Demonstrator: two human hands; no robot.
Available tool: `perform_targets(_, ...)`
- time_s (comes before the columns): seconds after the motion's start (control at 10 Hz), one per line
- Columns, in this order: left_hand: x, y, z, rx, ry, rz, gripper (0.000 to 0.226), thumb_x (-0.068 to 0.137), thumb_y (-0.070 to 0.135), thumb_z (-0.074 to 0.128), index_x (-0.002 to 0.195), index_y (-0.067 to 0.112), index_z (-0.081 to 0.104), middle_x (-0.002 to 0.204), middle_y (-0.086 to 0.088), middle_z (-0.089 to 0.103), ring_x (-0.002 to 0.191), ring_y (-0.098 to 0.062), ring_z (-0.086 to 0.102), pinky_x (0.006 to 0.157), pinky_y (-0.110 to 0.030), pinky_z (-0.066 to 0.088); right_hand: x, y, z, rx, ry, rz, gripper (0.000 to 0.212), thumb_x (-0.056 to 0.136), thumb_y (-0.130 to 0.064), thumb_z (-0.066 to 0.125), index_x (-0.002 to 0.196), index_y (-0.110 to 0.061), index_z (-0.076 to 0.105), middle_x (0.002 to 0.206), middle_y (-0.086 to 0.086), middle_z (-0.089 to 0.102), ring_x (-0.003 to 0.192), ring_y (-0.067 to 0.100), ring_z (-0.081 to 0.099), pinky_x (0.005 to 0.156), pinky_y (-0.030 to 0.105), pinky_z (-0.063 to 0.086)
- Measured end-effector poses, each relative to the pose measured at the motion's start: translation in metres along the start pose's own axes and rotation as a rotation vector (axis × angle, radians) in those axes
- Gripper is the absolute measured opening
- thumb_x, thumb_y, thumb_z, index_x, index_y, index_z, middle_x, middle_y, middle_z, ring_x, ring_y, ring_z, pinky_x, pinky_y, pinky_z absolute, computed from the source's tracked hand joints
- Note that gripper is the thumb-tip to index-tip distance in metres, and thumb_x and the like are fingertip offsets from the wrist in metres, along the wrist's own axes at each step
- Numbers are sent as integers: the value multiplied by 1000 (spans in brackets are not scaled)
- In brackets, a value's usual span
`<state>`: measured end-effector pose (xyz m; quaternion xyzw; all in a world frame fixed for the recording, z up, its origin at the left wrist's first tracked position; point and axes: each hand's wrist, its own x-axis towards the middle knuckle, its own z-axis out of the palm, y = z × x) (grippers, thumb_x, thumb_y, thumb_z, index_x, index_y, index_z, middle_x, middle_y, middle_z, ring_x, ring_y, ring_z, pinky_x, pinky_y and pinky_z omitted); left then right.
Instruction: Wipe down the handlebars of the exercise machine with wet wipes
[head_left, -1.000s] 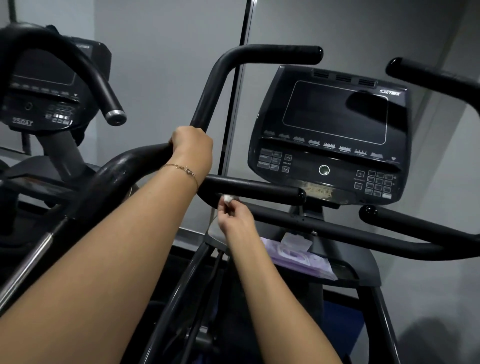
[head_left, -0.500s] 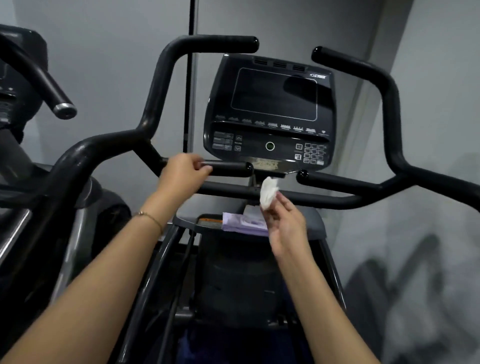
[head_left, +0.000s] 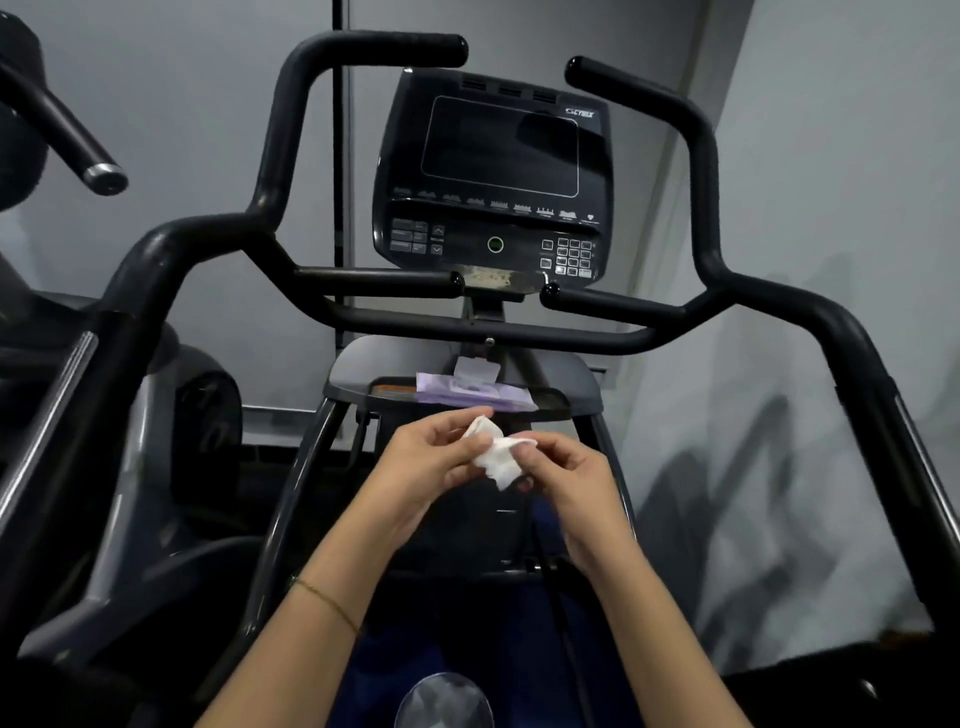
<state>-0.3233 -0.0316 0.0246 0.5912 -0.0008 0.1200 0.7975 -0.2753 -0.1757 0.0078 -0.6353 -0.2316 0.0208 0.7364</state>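
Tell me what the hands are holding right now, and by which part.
Both hands hold one crumpled white wet wipe: the left hand pinches its upper left end, the right hand its right edge. Neither touches the black handlebars.

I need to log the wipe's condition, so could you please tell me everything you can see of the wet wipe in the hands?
The wet wipe is a small white sheet, crumpled and bunched rather than spread flat, looking soft and thin. The left hand pinches its upper left part and the right hand grips its right side. It is held in the air in front of the purple wipes pack, touching no handlebar.
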Motion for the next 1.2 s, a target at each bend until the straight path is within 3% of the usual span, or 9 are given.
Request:
perform_targets(0.3, 0, -53, -26, 147, 171, -120, 7, 86, 8, 64, 82, 12, 69, 78, 0, 69, 71, -7, 64, 58, -11, 54, 7, 44, -9, 14, 66, 136, 12, 87, -5, 61, 83, -15, 66, 72, 2, 68, 60, 10, 62, 53, 20, 50)
perform_targets(0.4, 14, -91, -47, 254, 256, -149, 6, 85, 5, 65, 83, 8, 70, 59, 5, 65, 48, 1, 59, 46, -8, 46, 20, 84, -8, -159, 27, 173, 14, 87, -3, 60, 79, -13, 65, 71, 3, 65, 54, 5, 59, 51, 17, 49)
perform_targets(0.6, 46, -206, -90, 482, 368, -330, 18, 85, 9, 66, 70, 18, 67, 68, 0, 63, 57, -7, 55, 55, -17, 47, 33, 201, -15, -369, -61, 374, 19, 86, 3, 56, 80, -14, 61, 72, 2, 60, 61, 11, 57, 58, 24, 51)
perform_targets(0.7, 55, -263, -99, 509, 403, -413, 10, 86, 6, 64, 79, 11, 71, 70, 0, 64, 58, -8, 57, 55, -18, 49, 31, 257, -26, -457, -52, 440, 16, 85, 3, 56, 85, -12, 62, 72, 1, 60, 61, 12, 57, 61, 27, 53)
perform_targets(0.8, 62, -305, -99, 535, 420, -448, 9, 85, 7, 65, 84, 7, 73, 66, 5, 63, 59, -10, 59, 62, -26, 55, 31, 305, -40, -532, -42, 488, 22, 83, 2, 57, 76, -19, 61, 72, 2, 62, 53, 6, 58, 57, 26, 54)
perform_targets(0.9, 74, -342, -103, 556, 435, -486, 22, 84, 11, 67, 64, 22, 67, 64, 5, 64, 63, -15, 62, 73, -35, 59, 38, 349, -50, -568, -22, 533, 29, 82, 2, 56, 69, -24, 59, 65, -2, 59, 39, -2, 53, 46, 15, 47)
perform_targets(1.0, 85, -374, -111, 577, 414, -536, 7, 84, 13, 67, 79, 16, 72, 78, -4, 71, 79, -24, 68, 84, -37, 56, 46, 390, -55, -586, -20, 617, 16, 83, 0, 56, 89, -11, 65, 66, -4, 58, 47, 0, 57, 51, 17, 53)
perform_targets(1.1, 91, -398, -118, 783, 223, -653, 50, 89, 20, 62, 134, 1, 49, 134, -15, 55, 127, -26, 50, 104, -29, 38, 48, 419, -62, -659, -192, 776, 52, 88, -10, 59, 137, -2, 43, 92, 2, 64, 94, 20, 61, 81, 30, 51)
perform_targets(1.2, 94, -400, -117, 949, 109, -681, 62, 93, 28, 57, 145, 6, 32, 149, -10, 37, 139, -23, 34, 110, -29, 29, 47, 420, -69, -826, -337, 827, 59, 94, -16, 53, 145, -5, 28, 144, 14, 42, 132, 26, 41, 104, 28, 35)
